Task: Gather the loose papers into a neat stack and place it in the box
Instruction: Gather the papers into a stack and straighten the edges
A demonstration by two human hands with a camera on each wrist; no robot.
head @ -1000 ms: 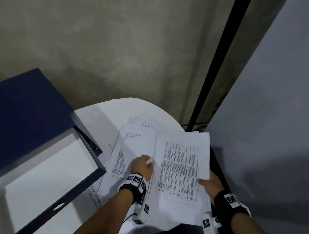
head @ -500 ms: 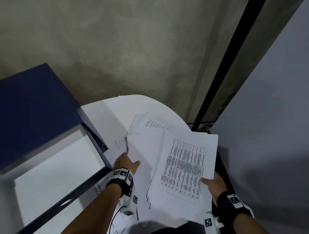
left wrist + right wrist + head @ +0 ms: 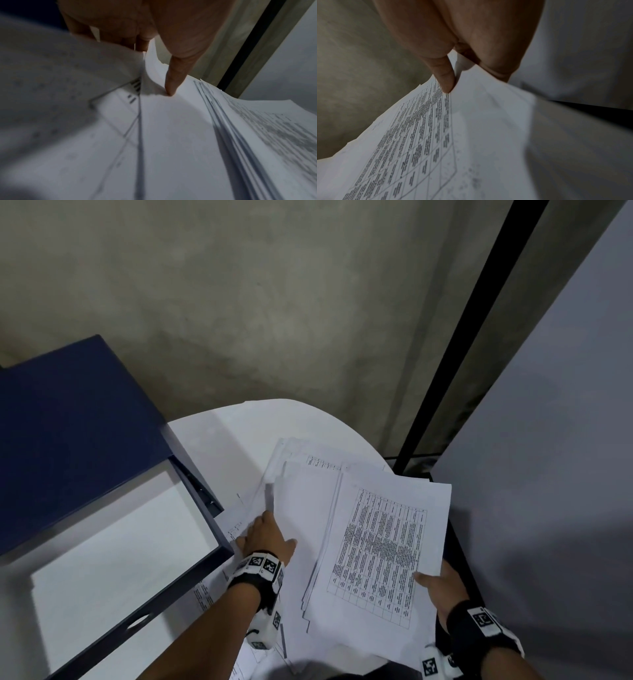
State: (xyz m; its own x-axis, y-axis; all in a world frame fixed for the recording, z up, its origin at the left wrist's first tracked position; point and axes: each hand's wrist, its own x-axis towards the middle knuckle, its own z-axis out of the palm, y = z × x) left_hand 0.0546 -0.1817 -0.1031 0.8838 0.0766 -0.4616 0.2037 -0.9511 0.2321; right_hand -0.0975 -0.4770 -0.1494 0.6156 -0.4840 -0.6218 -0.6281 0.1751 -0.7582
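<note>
A stack of printed papers (image 3: pixel 380 546) is lifted at the right, its top sheet showing a table. My right hand (image 3: pixel 433 580) pinches its near right edge, thumb (image 3: pixel 447 81) on top and fingers hidden beneath. Blank sheets (image 3: pixel 301 508) lie under and left of that stack. My left hand (image 3: pixel 265 534) grips their left edge, with the thumb (image 3: pixel 171 83) pressing on top and the fingers (image 3: pixel 132 40) tucked under a raised sheet. More loose sheets (image 3: pixel 205 594) poke out beside the open dark blue box (image 3: pixel 219 529), which stands at the left with a white inside.
The box's blue lid (image 3: pixel 68 440) stands open at the back left. The papers lie on a round white table (image 3: pixel 260 426) whose far edge curves close behind them. A grey wall panel (image 3: pixel 548 474) and a black post (image 3: pixel 455 354) stand to the right.
My left hand has moved from the middle of the pile to its left edge by the box and taken hold there. The right hand has kept hold of the printed stack.
</note>
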